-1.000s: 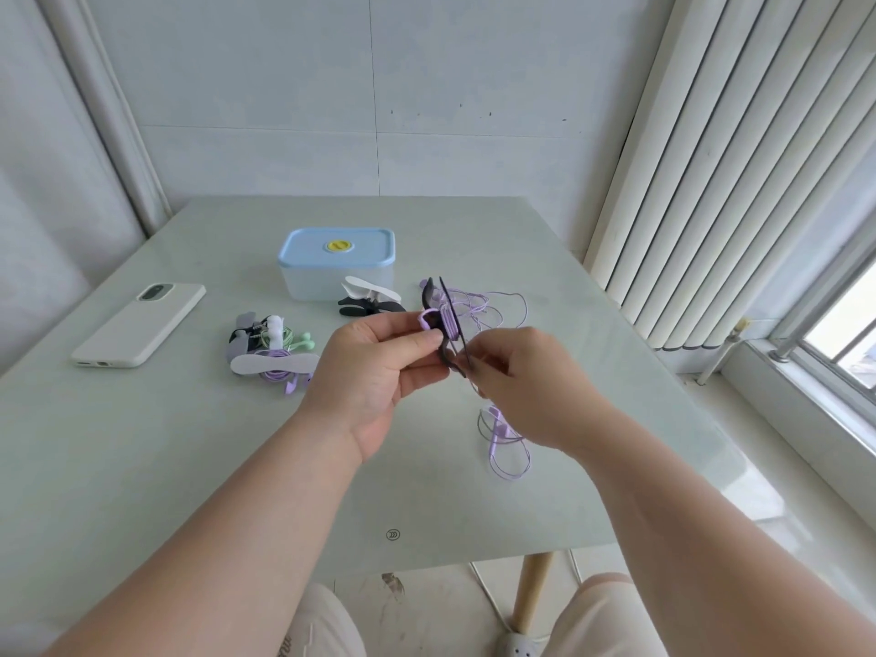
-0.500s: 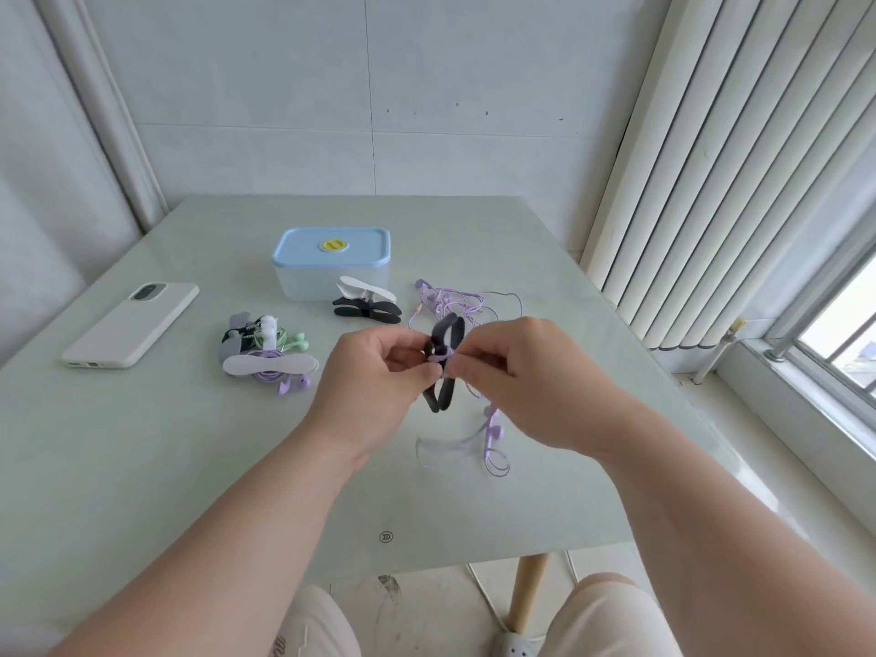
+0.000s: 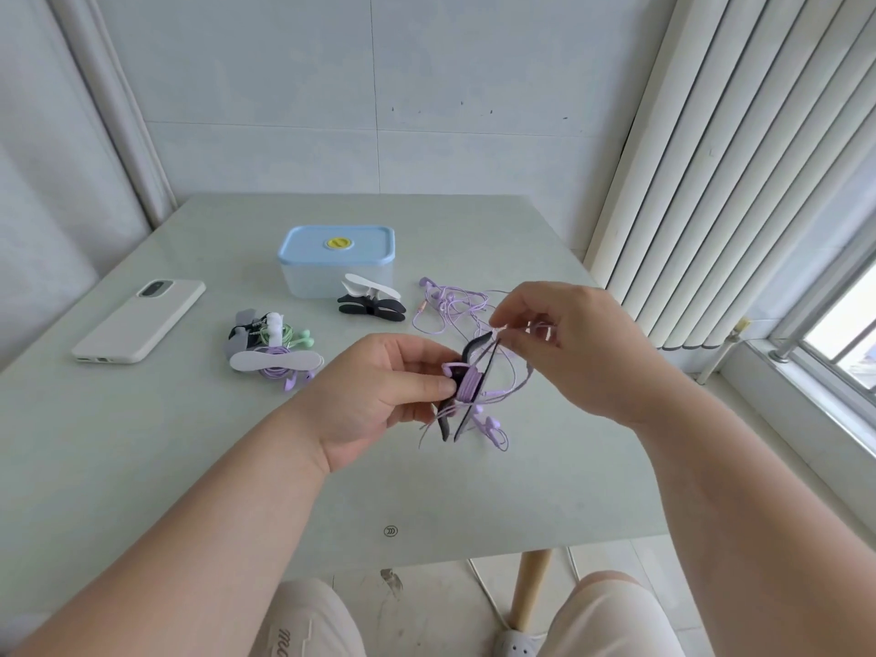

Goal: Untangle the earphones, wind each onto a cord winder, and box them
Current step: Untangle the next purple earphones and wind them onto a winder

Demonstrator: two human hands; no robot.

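The right hand (image 3: 583, 353) has lifted away from the winder (image 3: 476, 347), pinching the purple cord (image 3: 467, 388). The left hand (image 3: 379, 395) grips the winder over the table's (image 3: 189, 467) middle.

Glossy, perhaps glass table (image 3: 189, 467); plastic box (image 3: 337, 272)

Purple cord (image 3: 467, 388) motion-blurred between black winder (image 3: 476, 346) and right hand (image 3: 573, 353); we can't count strands there. Left hand (image 3: 374, 395) covers winder's near side; how far its fingers reach behind, we can't tell. Both forearms cut off by bottom edge. Yellow label (image 3: 337, 242) on box (image 3: 332, 277) too small for us to read. Cords in wound pile (image 3: 272, 346) overlap; we can't separate them. Window (image 3: 848, 334) cut by right edge. Table (image 3: 142, 467) cut by left edge. Shoe (image 3: 516, 646) cut at bottom.
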